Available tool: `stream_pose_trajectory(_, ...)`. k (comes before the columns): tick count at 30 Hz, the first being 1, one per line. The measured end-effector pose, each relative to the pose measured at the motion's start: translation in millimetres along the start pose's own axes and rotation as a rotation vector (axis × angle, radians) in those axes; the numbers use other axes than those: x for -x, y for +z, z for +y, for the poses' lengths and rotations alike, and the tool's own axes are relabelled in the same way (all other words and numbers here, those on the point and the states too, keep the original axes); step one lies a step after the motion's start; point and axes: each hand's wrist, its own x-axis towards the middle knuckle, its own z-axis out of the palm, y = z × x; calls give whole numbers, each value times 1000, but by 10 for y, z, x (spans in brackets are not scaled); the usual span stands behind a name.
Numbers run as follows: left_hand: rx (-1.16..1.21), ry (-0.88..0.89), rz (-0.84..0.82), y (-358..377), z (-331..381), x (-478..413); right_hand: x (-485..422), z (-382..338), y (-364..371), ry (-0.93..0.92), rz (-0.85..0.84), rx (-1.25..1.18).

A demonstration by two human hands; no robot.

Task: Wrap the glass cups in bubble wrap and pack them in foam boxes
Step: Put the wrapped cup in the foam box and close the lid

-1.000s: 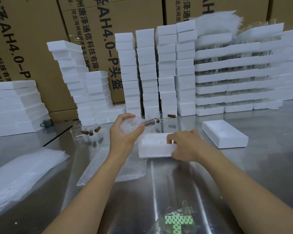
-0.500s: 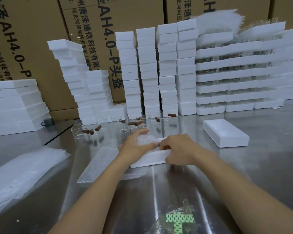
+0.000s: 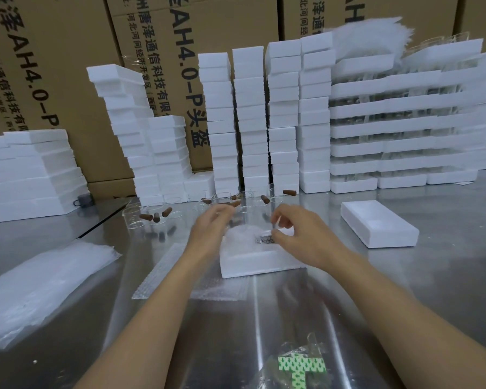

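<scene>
- The wrapped cup (image 3: 243,234), a bundle of bubble wrap with a dark patterned end showing on its right, is seen lying in the cavity of the open foam box (image 3: 253,262) on the bench (image 3: 421,290).
- The left hand (image 3: 208,231) is held with its fingers loosely extended at the bundle's left end and nothing is gripped; whether the wrap is touched cannot be told.
- The right hand (image 3: 300,237) is curled, its thumb tip set against the patterned end; a pinch cannot be told from a mere press.
- The step in hand is judged to be seating the bundle in the box.
- The bundle should be pressed down evenly from both ends until it sits below the rim, so that a lid can close flat.
- Loose wrap should be tucked under the cup rather than left standing proud, since it may unroll.
- Pressure is best kept light: glass lies beneath the padding.
- The second foam piece (image 3: 376,226), on the right, is probably wanted next as a cover.
- The bare glass cups (image 3: 246,200) just behind the hands should be avoided when reaching.
</scene>
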Motion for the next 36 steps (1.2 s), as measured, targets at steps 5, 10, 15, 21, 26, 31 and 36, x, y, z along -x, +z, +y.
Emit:
stream_pose_trajectory(5, -354, 150, 73, -87, -169, 60, -1, -28, 176, -45, -26, -45)
stream_pose_trajectory(10, -412, 153, 51, -40, -181, 55, -25, 3, 264, -41, -21, -104)
stream_pose_trajectory(15, -482, 120, 87, -118, -101, 53, -61, 60, 294, -25, -27, -150)
stream_pose_trajectory(21, -537, 112, 137, -163, -49, 66, -89, 105, 312, -17, -6, -177)
stream_pose_trajectory(26, -435, 78, 61, -248, -25, 48, -67, 126, 317, 24, -28, -144)
stream_pose_trajectory(31, -487, 117, 60, -253, -7, 79, -71, 143, 344, 65, -44, -151)
stream_pose_trajectory(36, -506, 160, -43, -253, -2, 119, -77, 146, 356, 79, -43, -160)
